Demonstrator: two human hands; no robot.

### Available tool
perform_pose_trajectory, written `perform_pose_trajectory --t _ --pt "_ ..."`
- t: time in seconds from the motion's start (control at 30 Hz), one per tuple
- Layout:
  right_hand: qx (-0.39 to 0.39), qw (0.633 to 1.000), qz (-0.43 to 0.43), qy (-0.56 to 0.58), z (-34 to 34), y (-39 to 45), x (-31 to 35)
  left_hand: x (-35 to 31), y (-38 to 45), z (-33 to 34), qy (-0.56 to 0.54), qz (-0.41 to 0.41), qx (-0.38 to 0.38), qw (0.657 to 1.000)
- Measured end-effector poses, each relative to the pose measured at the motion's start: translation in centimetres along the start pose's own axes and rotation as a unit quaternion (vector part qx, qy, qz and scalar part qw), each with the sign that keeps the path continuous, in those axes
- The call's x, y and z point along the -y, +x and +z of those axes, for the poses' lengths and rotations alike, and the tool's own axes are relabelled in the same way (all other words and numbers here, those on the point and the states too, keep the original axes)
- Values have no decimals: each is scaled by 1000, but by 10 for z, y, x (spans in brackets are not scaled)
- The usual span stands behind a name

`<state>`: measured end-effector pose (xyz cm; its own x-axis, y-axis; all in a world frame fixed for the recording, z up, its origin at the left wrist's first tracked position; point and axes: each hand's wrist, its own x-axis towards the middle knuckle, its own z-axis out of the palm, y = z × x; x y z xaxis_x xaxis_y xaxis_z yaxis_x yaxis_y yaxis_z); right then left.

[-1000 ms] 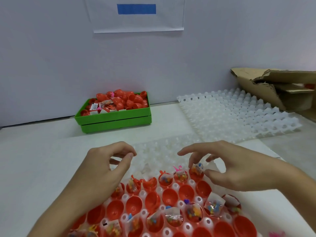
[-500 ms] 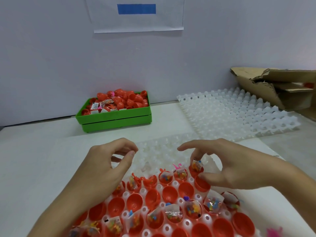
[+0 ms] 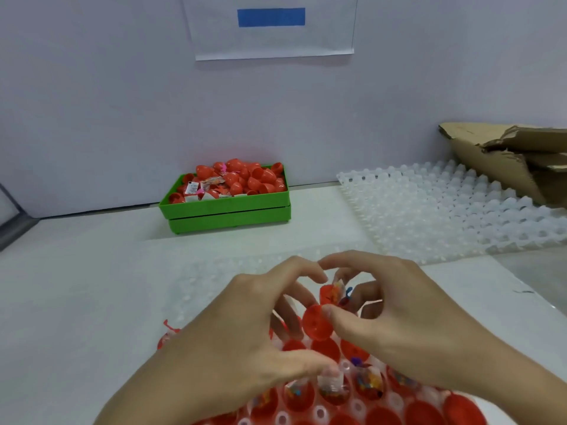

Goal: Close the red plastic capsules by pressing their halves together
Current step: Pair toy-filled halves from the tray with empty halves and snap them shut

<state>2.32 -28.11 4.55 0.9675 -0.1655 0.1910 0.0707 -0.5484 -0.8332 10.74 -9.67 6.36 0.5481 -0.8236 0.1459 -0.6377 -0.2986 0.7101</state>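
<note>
capsule halves (image 3: pixel 317 323): glossy red plastic — showing between the fingertips
tray (image 3: pixel 435 207): translucent white plastic
box (image 3: pixel 503 161): rough, matt cardboard

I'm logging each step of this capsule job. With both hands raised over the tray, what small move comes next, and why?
Probably press the two halves together. The right hand holds an empty red half just below a filled half with a toy packet sticking out, the left hand beside it; they look unjoined.
</note>
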Motion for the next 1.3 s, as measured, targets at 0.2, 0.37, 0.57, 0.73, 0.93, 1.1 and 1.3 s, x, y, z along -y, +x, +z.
perform_pose_trajectory --t 0.2,0.37,0.57,0.73,0.93,1.1,1.3 --pt "-20 994 15 104 8 -2 3 4 2 4 -17 -6 -51 999" --pt "-14 992 3 127 5 -1 4 3 2 3 -28 -20 -50 998" --pt "3 986 7 168 5 0 5 2 2 3 -28 -16 -41 999" --pt "-20 985 21 171 4 1 2 3 2 3 -39 -20 -43 998" --pt "-25 982 35 182 4 1 2 3 2 4 -48 -19 -44 998" --pt "-15 984 40 173 3 0 5 3 2 4 -47 -14 -36 998" --pt "-34 983 42 177 3 0 4 3 2 4 -27 -5 -42 999"
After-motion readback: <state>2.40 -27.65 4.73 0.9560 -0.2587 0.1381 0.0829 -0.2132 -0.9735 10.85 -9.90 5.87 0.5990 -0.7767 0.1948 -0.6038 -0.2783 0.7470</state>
